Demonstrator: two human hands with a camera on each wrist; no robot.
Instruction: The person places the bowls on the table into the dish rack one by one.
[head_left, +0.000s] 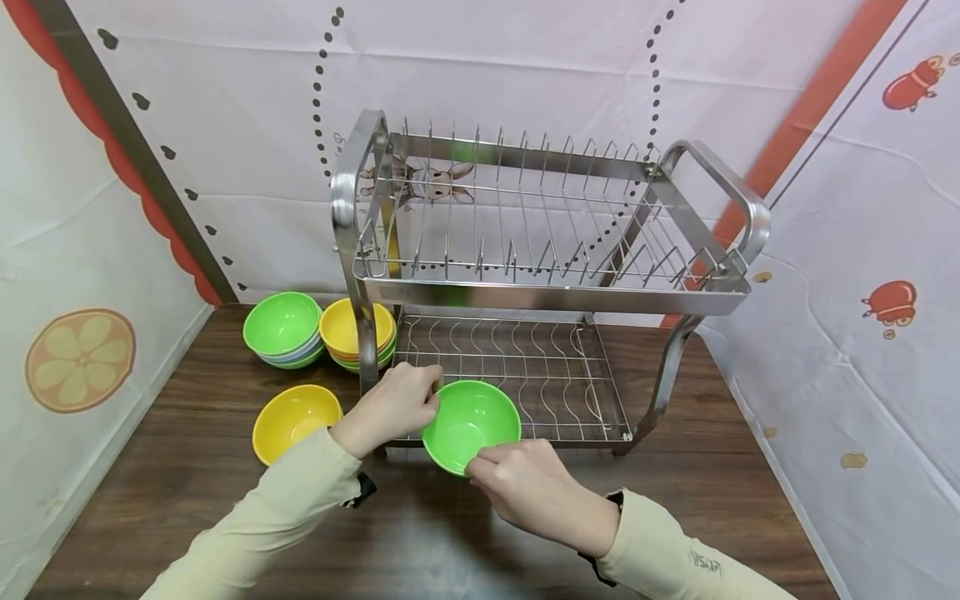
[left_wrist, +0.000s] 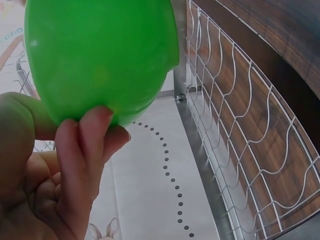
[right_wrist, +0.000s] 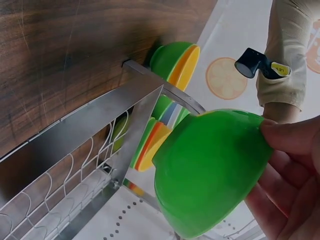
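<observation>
A green bowl (head_left: 471, 425) is held in the air before the lower tier (head_left: 495, 377) of a two-tier metal dish rack (head_left: 555, 297), its inside facing up toward the head view. My left hand (head_left: 401, 400) pinches the bowl's rim at the upper left, thumb on one side and fingers on the other in the left wrist view. At the lower right of the rim, my right hand (head_left: 528, 487) grips it between thumb and fingers. From the right wrist view, the bowl's smooth green outside (right_wrist: 210, 170) shows, overlapping the rack's frame.
Left of the rack stand two bowl stacks, one topped by a green bowl (head_left: 282, 323), the other by a yellow bowl (head_left: 352, 327). Nearer, another yellow bowl (head_left: 294, 421) sits on the wooden table (head_left: 187, 500). Printed cloth walls (head_left: 862, 350) enclose the back and sides.
</observation>
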